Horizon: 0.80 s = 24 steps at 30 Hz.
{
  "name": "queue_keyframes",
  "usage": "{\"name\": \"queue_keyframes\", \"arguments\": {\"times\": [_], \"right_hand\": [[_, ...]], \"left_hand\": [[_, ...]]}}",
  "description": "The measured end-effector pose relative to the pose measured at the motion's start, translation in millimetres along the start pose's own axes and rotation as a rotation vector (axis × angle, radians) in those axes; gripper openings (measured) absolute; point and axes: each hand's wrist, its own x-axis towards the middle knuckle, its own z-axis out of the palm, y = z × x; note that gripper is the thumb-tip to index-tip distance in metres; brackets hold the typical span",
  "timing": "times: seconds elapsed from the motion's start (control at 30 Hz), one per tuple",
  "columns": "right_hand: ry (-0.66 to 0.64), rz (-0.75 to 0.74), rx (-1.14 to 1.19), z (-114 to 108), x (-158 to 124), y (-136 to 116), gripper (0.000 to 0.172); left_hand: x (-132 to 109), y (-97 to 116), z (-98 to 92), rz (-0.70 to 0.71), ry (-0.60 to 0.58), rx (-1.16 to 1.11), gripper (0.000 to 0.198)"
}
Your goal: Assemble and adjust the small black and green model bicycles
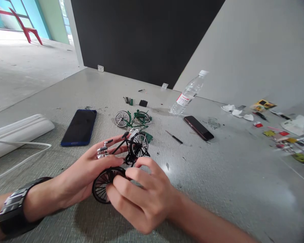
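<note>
A small black model bicycle (131, 148) is held just above the grey floor, its front wheel (102, 184) nearest me. My left hand (88, 175), with a dark wristband, cradles it from the left, fingers stretched along the frame and handlebar. My right hand (139, 199) is curled over the wheel and the lower frame, fingertips pinched there. A green model bicycle (133, 119) lies on the floor just behind.
A dark blue phone (79, 127) lies to the left, a second phone (199, 128) to the right beside a small screwdriver (174, 137). A plastic water bottle (188, 92) lies behind. Small parts and packets (281, 135) are scattered at right. A white moulding (17, 133) and a cable (22, 145) lie at left.
</note>
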Motion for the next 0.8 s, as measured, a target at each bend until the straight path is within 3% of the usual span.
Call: {"name": "queue_keyframes", "arguments": {"times": [0.27,0.5,0.8], "right_hand": [[-0.006,0.049,0.04,0.2,2.4,-5.5,0.017],[-0.015,-0.072,-0.063,0.7,0.6,-6.3,0.017],[-0.002,0.06,0.037,-0.5,-0.7,-6.0,0.021]], "left_hand": [[-0.6,-1.7,0.4,0.009,0.001,0.022,0.06],[-3.4,-0.7,1.6,0.005,-0.026,-0.006,0.058],[-2.9,0.7,1.4,-0.013,-0.017,0.006,0.063]]}}
